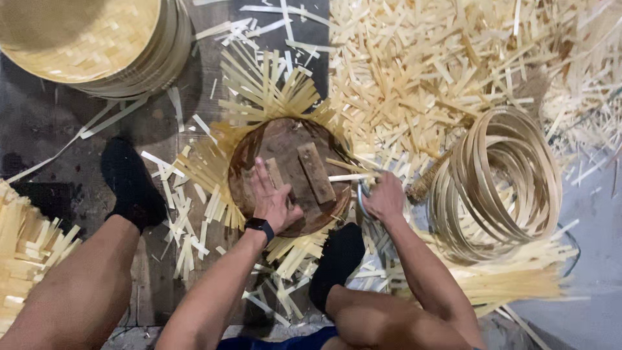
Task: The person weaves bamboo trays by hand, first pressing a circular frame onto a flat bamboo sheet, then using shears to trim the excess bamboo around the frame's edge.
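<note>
Seen from above, a person sits on the floor (45, 123) with bare legs spread, dark socks on both feet. At the centre of the frame lies a round dark wooden disc (285, 146) with two small wooden blocks (315, 172) fixed on top. It rests on a woven bamboo mat (259, 87) whose loose pale strips fan out around its edge.

The left hand (272, 201), with a black watch (259, 225) on the wrist, lies flat and spread open on the disc, pressing beside one block. The right hand (385, 198) sits just right of the disc's rim, clenched around a curved metal tool (363, 198); most of the tool is hidden by the fingers.

To the right of the frame stands a bundle of coiled bamboo hoops (499, 181). The upper right is covered with a heap of bamboo offcuts (440, 58). In the upper left sits a stack of round woven bamboo trays (91, 42). At the left edge lies a pile of cut strips (23, 246). More long strips lie bundled at the lower right.
</note>
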